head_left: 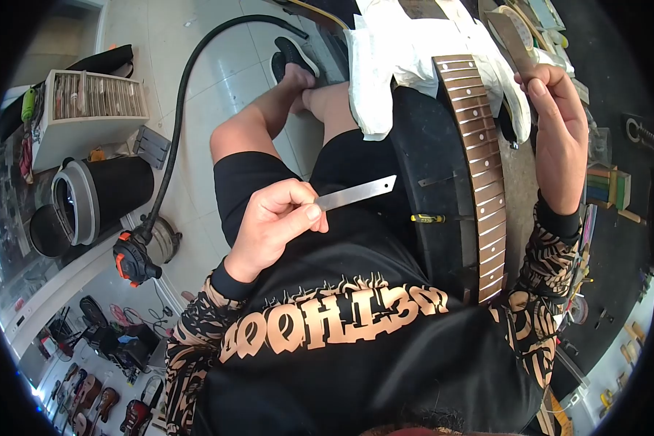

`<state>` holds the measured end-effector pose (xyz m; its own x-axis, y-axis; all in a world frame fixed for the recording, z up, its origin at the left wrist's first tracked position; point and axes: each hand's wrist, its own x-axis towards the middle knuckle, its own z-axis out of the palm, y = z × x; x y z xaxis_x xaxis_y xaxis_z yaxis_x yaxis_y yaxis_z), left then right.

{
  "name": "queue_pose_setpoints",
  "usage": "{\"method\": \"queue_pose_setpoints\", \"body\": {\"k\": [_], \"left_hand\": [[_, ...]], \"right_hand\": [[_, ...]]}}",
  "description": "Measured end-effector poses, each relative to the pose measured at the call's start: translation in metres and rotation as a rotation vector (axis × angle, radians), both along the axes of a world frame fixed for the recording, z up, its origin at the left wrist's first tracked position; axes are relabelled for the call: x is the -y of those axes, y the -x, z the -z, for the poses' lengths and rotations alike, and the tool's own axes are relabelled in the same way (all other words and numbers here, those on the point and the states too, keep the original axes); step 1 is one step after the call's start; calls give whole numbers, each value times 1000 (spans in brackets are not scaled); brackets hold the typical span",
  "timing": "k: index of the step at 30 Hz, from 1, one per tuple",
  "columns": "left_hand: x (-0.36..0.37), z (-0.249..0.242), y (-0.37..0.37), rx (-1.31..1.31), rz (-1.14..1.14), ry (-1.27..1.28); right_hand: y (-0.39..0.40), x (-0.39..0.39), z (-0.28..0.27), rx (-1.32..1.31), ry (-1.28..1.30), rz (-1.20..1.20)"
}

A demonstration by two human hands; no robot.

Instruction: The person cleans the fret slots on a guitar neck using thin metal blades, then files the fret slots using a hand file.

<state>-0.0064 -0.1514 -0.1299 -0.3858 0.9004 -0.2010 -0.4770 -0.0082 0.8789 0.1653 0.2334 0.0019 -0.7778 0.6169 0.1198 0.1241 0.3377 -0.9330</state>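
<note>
Looks like a light, stiff, kinda slick metal strip point(356, 194), best end-held, pinched in left hand point(267, 227) left of guitar neck point(485, 168), with thin plate point(511, 40) pinched in right hand point(564, 142) opposite.

guitar repair workshop, by the looks: long brown wooden fretted neck w/ pale dots point(489, 174), red & brown wooden guitars point(89, 396), orange-&-black shop vac point(136, 259).
</note>
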Motion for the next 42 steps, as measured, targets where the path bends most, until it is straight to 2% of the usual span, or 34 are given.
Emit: {"method": "queue_pose_setpoints", "body": {"k": [6,11,12,14,16,17,18,20,22,24,25,27,30,34,40,42], "left_hand": [[9,0,1,-5,-19,-34],[11,-8,5,54,19,-113],[7,-8,5,80,33,-145],[-1,-15,8,247,28,-219],[-12,-24,9,283,82,-285],[-19,-33,8,270,115,-302],[-28,-42,6,276,129,-313],[-47,-58,-5,279,135,-337],[-65,-74,-17,282,167,-367],[-80,-88,-30,294,207,-378],[-84,-94,-33,200,241,-328],[-86,-98,-41,180,249,-331],[-80,-99,-46,182,239,-315],[-69,-93,-47,218,209,-287],[-65,-86,-45,413,235,-303],[-65,-84,-42,370,284,-284]], "right_hand": [[-31,-5,-8,-1,7,93],[-130,-21,-25,-84,262,194],[-148,-19,-28,25,262,360],[-185,-18,-22,196,306,392],[-204,-1,-5,296,324,408],[-213,4,5,381,240,340],[-204,16,10,466,151,414],[-183,40,10,480,-695,425],[-157,68,-23,283,-467,326],[-129,102,-40,-47,-183,93],[-118,108,-54,6,-350,13],[-103,114,-67,73,-642,-105],[-88,112,-69,100,-928,-224],[-78,109,-58,58,-1046,-327],[-77,116,-51,47,-1250,-313],[-80,115,-50,28,-1266,-320]]}}
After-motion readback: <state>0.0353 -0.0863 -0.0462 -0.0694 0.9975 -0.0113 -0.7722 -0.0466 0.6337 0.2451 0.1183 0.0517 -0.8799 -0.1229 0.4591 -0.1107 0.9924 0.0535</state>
